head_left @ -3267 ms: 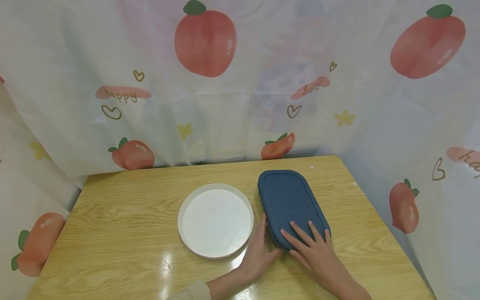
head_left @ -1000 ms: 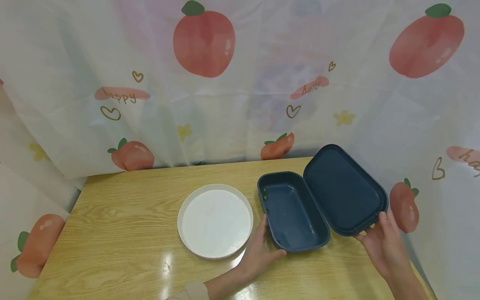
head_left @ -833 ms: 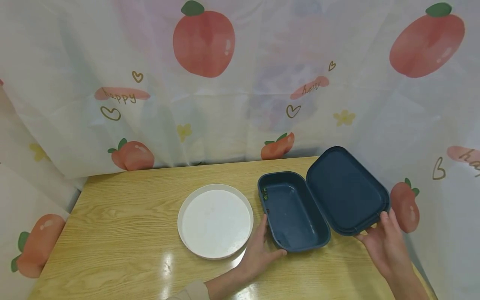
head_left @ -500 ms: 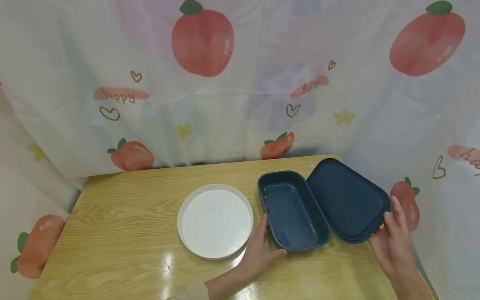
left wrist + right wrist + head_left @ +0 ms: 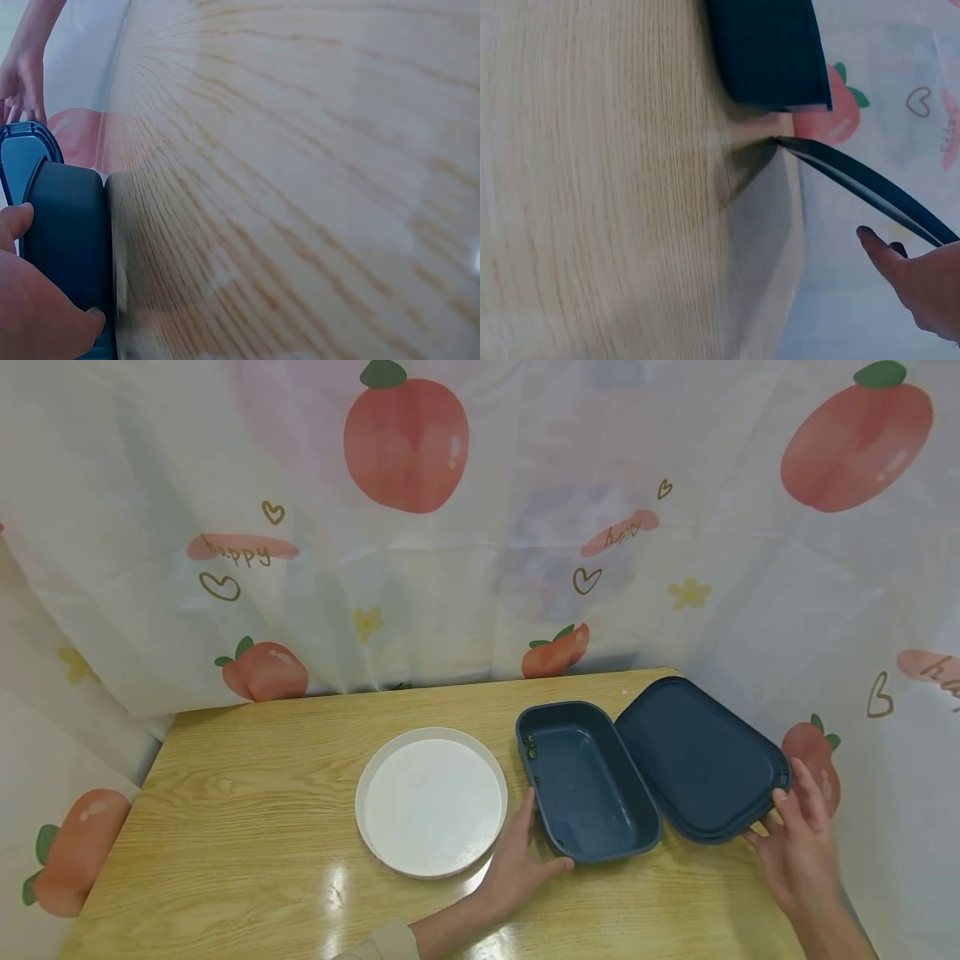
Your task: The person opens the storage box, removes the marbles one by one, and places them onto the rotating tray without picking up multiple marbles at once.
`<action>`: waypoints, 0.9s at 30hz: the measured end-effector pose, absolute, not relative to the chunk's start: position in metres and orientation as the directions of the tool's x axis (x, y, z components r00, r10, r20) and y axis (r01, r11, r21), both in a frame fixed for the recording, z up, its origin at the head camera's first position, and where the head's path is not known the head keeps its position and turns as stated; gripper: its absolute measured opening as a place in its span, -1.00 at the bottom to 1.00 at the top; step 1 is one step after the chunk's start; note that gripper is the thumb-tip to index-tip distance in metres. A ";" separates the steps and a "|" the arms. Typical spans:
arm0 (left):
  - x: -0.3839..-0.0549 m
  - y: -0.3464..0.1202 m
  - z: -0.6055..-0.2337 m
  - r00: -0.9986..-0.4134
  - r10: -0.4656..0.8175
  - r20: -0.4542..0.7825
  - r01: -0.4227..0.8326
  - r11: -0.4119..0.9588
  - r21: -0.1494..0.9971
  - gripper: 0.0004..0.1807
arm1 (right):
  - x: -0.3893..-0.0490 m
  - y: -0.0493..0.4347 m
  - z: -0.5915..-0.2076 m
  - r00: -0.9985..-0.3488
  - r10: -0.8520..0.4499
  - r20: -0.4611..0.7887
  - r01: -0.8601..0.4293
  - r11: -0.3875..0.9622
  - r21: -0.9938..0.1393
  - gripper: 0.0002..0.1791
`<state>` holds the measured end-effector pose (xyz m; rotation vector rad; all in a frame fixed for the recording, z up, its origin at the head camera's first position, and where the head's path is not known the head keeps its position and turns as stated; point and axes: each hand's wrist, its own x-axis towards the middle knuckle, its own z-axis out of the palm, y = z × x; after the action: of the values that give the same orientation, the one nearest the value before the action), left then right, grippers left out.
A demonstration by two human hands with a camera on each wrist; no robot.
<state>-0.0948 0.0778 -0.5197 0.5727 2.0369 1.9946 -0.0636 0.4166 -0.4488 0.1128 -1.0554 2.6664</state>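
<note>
A dark blue rectangular food container [image 5: 588, 789] stands uncovered on the table, right of a round white tray [image 5: 431, 806]. Small green bits [image 5: 530, 747] lie inside along its left wall. My left hand [image 5: 510, 864] holds the container's near left corner, thumb at the near end and fingers along the left side; the left wrist view shows the thumb [image 5: 94, 319] against the wall. My right hand [image 5: 798, 852] grips the near right corner of the dark blue lid [image 5: 701, 760]. Tilted, the lid leans with its lower edge beside the container; the right wrist view shows that edge at the table.
The wood-grain table [image 5: 247, 810] extends left of the tray. A white curtain [image 5: 465, 568] printed with peaches hangs along the back and both sides. The lid's raised side overlaps the right-hand curtain in the head view.
My right hand has lifted the lid off the container and carried it to the right. Over the last second the lid has tipped lower and shifted slightly right. My left hand has stayed put.
</note>
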 end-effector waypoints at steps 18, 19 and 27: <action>-0.095 0.077 -0.518 -0.905 0.422 0.056 0.091 0.063 0.994 0.18 | -0.053 0.449 -0.455 -0.929 0.371 -0.002 0.040 0.096 -0.995 -0.20; -0.095 0.077 -0.518 -0.906 0.421 0.053 0.090 0.069 0.993 0.18 | -0.052 0.451 -0.455 -0.927 0.374 -0.016 0.066 0.121 -0.990 -0.18; -0.095 0.078 -0.520 -0.909 0.415 0.039 0.084 0.090 0.992 0.19 | -0.049 0.468 -0.463 -0.966 0.257 -0.037 0.114 0.292 -0.950 -0.09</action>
<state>-0.0951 0.0781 -0.5201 0.4986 2.1170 1.8991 -0.0488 0.4685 -0.4627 -0.3497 -2.4234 1.7658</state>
